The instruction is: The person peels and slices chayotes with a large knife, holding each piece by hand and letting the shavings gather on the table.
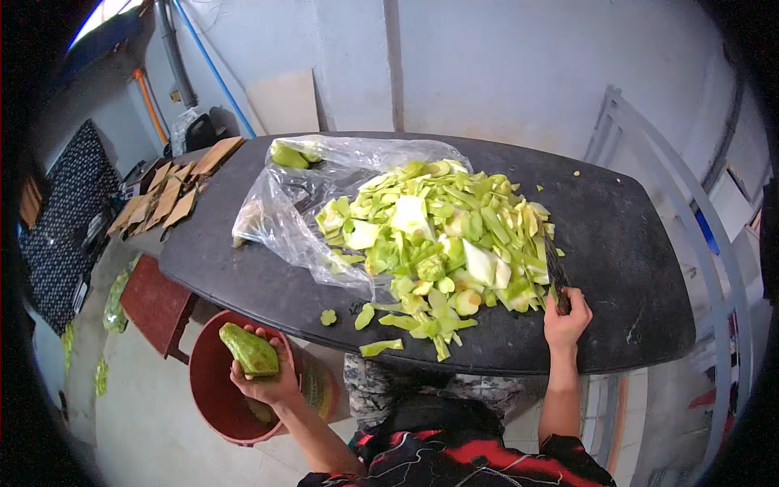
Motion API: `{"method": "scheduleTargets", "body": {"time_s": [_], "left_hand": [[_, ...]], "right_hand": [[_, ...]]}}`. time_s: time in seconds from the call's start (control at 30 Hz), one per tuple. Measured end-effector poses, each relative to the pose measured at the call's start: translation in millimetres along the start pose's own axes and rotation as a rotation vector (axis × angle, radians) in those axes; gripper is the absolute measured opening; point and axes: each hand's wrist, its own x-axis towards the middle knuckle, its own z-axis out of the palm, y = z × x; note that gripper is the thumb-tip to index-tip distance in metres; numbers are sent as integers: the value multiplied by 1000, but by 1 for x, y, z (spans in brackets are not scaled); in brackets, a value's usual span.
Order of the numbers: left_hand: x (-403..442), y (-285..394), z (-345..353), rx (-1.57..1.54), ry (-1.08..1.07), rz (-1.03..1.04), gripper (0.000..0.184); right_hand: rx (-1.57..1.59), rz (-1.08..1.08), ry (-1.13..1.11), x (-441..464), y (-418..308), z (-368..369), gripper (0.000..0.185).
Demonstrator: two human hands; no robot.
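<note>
A whole green vegetable (250, 351) rests in my left hand (274, 381), held above a red bucket (203, 406) beside the table. My right hand (566, 318) is closed round the handle of a knife (553, 264) at the right side of a heap of green peelings and cut pieces (438, 235). The heap lies on the dark table (617, 268). A clear plastic bag (284, 211) spreads to the left of the peelings, with green vegetables (290, 156) at its far end.
Flattened cardboard pieces (166, 195) lie at the left, beyond the table. A small red-brown table (154, 304) stands left of the bucket. Grey metal railings (690, 187) are at the right. A wall rises behind the table.
</note>
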Motion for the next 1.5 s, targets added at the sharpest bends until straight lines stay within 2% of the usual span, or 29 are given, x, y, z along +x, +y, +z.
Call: {"method": "scheduleTargets", "body": {"time_s": [0.17, 0.27, 0.37, 0.43, 0.57, 0.67, 0.73, 0.77, 0.9, 1.0, 1.1, 1.23, 1.3, 1.37, 1.43, 1.47, 1.5], "left_hand": [[-5, -1, -3, 5, 9, -15, 62], [-3, -2, 1, 1, -38, -22, 62], [-2, -3, 5, -8, -15, -10, 62], [-1, -3, 8, 5, -12, -10, 62], [-2, -5, 15, 0, -46, -29, 63], [-1, -12, 19, 2, -46, -42, 63], [-3, -22, 31, 61, -38, -30, 65], [-1, -29, 40, 63, -39, -31, 65], [22, -61, 68, 37, -130, -136, 65], [48, -94, 94, 111, -173, -316, 62], [74, -134, 117, 153, -141, -478, 51], [102, -196, 143, 78, 33, -763, 39], [106, -227, 152, 45, 67, -816, 38], [104, -251, 153, 168, 3, -873, 41], [105, -256, 145, 192, -137, -1186, 52], [95, -258, 141, 208, -171, -1172, 52], [93, -259, 130, 276, -372, -1012, 48]], "right_hand": [[-4, -37, 37, -3, 10, 0, 24], [-8, 71, -27, -1, 9, 0, 25], [-13, -4, 21, 2, 8, 3, 25], [-15, -82, 44, 4, 0, 3, 18], [-27, -11, -19, 0, 6, -1, 26], [26, -124, 96, 7, 0, 0, 17], [-2, 79, -13, 1, 2, -3, 26], [-1, 81, -13, 1, 2, -4, 26], [11, -9, -26, 3, 0, -1, 22], [-3, -95, -6, 3, 1, 1, 18], [-49, -181, -17, 11, -14, 0, 14], [-96, -344, -52, 29, -49, 11, 18], [-63, -577, -105, 45, -76, 19, 21], [-84, -682, -207, 58, -98, 30, 23], [-5, -714, -275, 68, -108, 50, 22], [12, -698, -316, 64, -111, 57, 21], [26, -688, -346, 66, -113, 65, 21]]}}
